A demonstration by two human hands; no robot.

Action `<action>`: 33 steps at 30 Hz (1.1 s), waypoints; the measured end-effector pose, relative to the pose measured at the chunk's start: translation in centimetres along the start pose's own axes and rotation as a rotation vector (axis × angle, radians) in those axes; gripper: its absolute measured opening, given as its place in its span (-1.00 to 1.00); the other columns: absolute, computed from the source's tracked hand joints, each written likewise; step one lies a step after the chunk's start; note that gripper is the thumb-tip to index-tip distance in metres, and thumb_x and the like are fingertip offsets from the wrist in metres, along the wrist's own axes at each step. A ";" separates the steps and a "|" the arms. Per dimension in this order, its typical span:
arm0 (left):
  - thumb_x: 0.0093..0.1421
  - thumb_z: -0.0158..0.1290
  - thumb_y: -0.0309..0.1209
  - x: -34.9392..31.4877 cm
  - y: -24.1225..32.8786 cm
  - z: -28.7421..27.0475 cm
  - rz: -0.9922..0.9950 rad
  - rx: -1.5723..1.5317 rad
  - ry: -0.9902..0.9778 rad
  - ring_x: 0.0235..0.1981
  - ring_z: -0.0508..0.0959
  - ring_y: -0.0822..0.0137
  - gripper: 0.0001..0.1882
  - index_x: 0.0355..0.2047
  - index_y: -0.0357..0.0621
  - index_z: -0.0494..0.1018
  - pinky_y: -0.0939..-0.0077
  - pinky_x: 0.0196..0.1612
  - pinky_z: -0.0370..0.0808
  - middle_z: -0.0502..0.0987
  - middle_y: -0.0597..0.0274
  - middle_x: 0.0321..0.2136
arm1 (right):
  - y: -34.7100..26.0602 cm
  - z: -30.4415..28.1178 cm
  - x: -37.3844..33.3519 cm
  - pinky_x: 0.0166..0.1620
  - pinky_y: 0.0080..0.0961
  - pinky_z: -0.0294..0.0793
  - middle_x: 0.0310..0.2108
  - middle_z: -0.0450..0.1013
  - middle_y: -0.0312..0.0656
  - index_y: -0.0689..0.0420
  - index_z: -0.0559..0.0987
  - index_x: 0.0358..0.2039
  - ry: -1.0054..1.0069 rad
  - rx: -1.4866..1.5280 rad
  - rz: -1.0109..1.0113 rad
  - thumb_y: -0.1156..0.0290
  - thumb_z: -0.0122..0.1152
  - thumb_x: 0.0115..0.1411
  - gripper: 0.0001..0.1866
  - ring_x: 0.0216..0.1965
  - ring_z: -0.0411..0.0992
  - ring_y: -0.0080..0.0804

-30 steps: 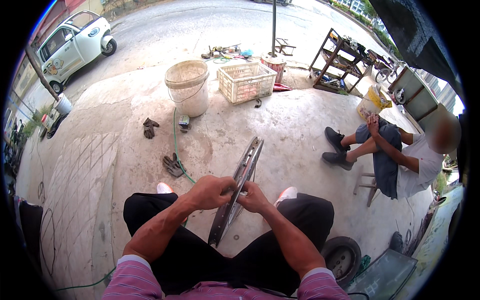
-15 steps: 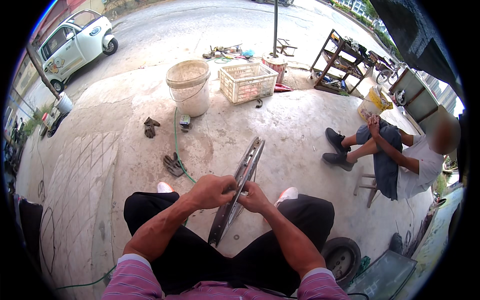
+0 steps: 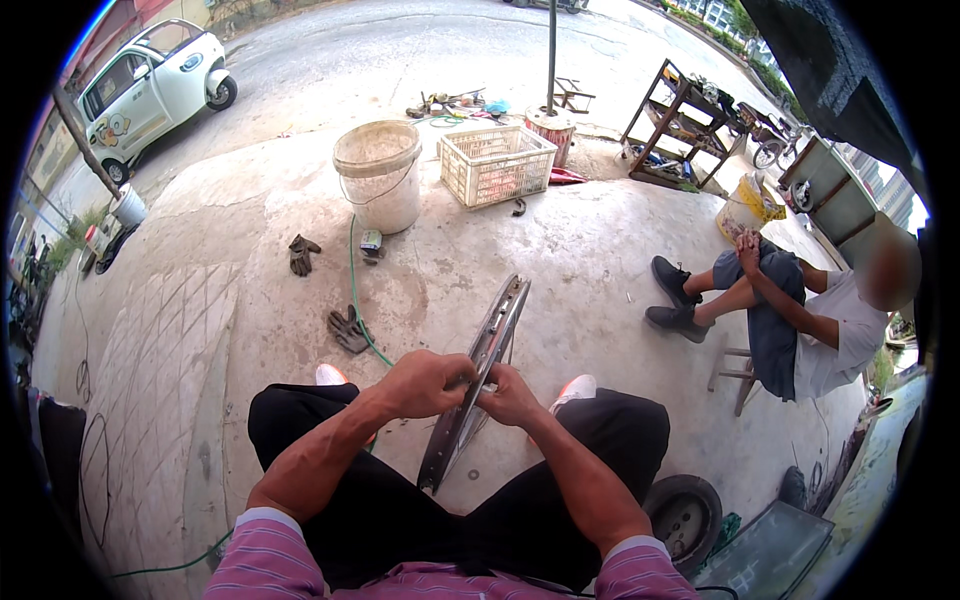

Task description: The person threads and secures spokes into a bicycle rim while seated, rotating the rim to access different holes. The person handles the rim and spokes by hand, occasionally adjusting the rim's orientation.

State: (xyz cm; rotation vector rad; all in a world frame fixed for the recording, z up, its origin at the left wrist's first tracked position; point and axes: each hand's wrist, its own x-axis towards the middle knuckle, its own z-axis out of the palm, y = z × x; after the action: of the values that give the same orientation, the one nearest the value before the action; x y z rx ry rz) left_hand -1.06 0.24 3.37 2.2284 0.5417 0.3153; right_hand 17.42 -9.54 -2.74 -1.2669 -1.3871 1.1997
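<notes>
Clamped on the wheel rim [image 3: 495,330], the left hand [image 3: 435,385] and right hand [image 3: 512,396] were closed at its middle from either side — exactly what they pinched was partly hidden. It slanted between the black-trousered knees [image 3: 630,425], far end toward the right. A slackened hand could have let it tip onto the concrete floor [image 3: 585,275] — and uneven pressure might have twisted it.

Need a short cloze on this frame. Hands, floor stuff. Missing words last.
1. Left hand and right hand grip the rim; nearer the hose is the ____ hand.
2. The hose is coloured ____.
3. Just left of the crate stands a white ____.

Missing words: left; green; bucket.
</notes>
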 end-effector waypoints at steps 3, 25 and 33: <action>0.11 0.20 -0.36 0.1 0.5 -0.1 -0.040 0.016 0.013 -0.57 0.58 0.11 -0.77 -0.21 -0.09 0.56 0.32 -0.43 0.49 0.55 0.05 -0.58 | 0.2 0.0 0.0 -0.04 -0.45 0.53 -0.22 0.63 -0.21 0.23 0.64 -0.10 0.011 -0.004 0.001 0.44 0.31 0.17 -0.72 -0.17 0.55 -0.51; 0.14 0.15 -0.28 0.0 1.4 -0.9 -0.096 0.002 -0.056 -0.42 0.62 -0.06 -0.78 -0.23 -0.07 0.54 0.17 -0.31 0.53 0.60 -0.01 -0.49 | 0.1 0.1 -0.1 -0.05 -0.44 0.54 -0.22 0.62 -0.20 0.26 0.62 -0.09 0.002 0.008 -0.006 0.42 0.31 0.19 -0.71 -0.17 0.54 -0.50; 0.14 0.15 -0.28 0.3 1.0 -0.5 -0.077 0.008 -0.052 -0.42 0.62 -0.05 -0.77 -0.22 -0.05 0.55 0.16 -0.31 0.53 0.60 -0.01 -0.49 | -0.3 -0.3 -0.4 -0.04 -0.44 0.54 -0.22 0.62 -0.20 0.25 0.63 -0.10 0.011 -0.014 0.013 0.42 0.32 0.20 -0.71 -0.16 0.54 -0.51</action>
State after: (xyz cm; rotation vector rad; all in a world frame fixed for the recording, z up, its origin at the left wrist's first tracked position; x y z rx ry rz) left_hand -0.69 0.09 4.46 2.2110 0.6004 0.2152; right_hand 17.68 -9.88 -2.43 -1.2914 -1.3837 1.1922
